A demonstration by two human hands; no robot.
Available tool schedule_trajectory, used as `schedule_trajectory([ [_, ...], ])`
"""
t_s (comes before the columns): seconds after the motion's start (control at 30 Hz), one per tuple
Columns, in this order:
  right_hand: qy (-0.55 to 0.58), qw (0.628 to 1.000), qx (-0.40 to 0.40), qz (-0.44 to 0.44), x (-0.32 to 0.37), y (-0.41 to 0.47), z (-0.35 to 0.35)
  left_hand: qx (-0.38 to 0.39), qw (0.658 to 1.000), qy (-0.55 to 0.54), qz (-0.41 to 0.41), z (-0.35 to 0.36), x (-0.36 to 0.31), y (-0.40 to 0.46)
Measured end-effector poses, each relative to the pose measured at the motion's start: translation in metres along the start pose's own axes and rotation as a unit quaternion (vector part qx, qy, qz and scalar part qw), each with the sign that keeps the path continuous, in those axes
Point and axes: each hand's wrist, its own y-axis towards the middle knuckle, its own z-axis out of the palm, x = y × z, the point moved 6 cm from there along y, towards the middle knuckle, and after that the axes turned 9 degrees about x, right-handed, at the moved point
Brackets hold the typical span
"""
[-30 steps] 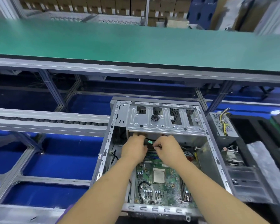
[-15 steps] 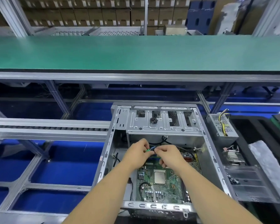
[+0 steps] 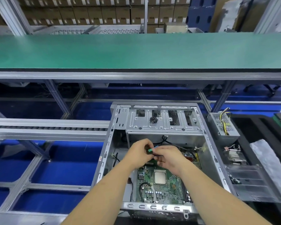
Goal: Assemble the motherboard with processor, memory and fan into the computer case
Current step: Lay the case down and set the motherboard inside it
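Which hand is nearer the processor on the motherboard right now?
Right. The right hand sits just above the processor, nearly over its far edge; the left hand is farther up and to the left.

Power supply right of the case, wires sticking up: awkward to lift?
Probably heavy for its size: the power supply is a boxy perforated metal unit. Its loose wires look floppy and likely to snag. Standing tilted, it may tip if pushed.

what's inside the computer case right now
The computer case holds a green motherboard with the processor seated. The left hand and right hand cover its far edge.
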Motion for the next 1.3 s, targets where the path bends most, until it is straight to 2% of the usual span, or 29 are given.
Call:
schedule_trajectory([
  [0.27, 0.036, 0.999, -0.001, -0.012, 0.002, 0.001, -0.003, -0.037, 0.999, 0.021, -0.003, -0.004, -0.002, -0.001],
  [0.6, 0.02, 0.998, 0.021, -0.047, 0.005, 0.003, -0.004, -0.032, 0.998, -0.04, -0.029, -0.002, 0.003, 0.005],
  [0.7, 0.02, 0.998, 0.014, -0.055, 0.005, 0.006, -0.005, -0.033, 0.999, -0.023, -0.036, -0.004, -0.002, 0.003],
  [0.77, 0.008, 0.998, -0.004, -0.056, 0.004, 0.008, -0.008, -0.019, 0.994, 0.069, -0.086, -0.008, 0.005, 0.0],
  [0.83, -0.012, 0.998, -0.024, -0.06, 0.003, 0.011, -0.011, -0.002, 0.966, 0.187, -0.181, -0.017, 0.02, -0.007],
  [0.93, -0.102, 0.992, -0.043, -0.056, 0.004, 0.016, -0.01, 0.061, 0.92, 0.267, -0.281, -0.018, 0.04, -0.017],
  [1.0, -0.154, 0.986, -0.05, -0.048, 0.008, 0.021, -0.005, 0.113, 0.901, 0.282, -0.309, -0.009, 0.052, -0.017],
  [1.07, -0.163, 0.984, -0.056, -0.043, 0.014, 0.028, 0.0, 0.132, 0.895, 0.279, -0.322, -0.002, 0.059, -0.016],
  [1.2, -0.128, 0.989, -0.064, -0.042, 0.021, 0.042, 0.008, 0.107, 0.903, 0.266, -0.321, 0.0, 0.063, -0.012],
  [1.3, -0.172, 0.983, -0.058, -0.034, 0.017, 0.05, 0.015, 0.103, 0.906, 0.259, -0.318, 0.002, 0.063, -0.012],
])
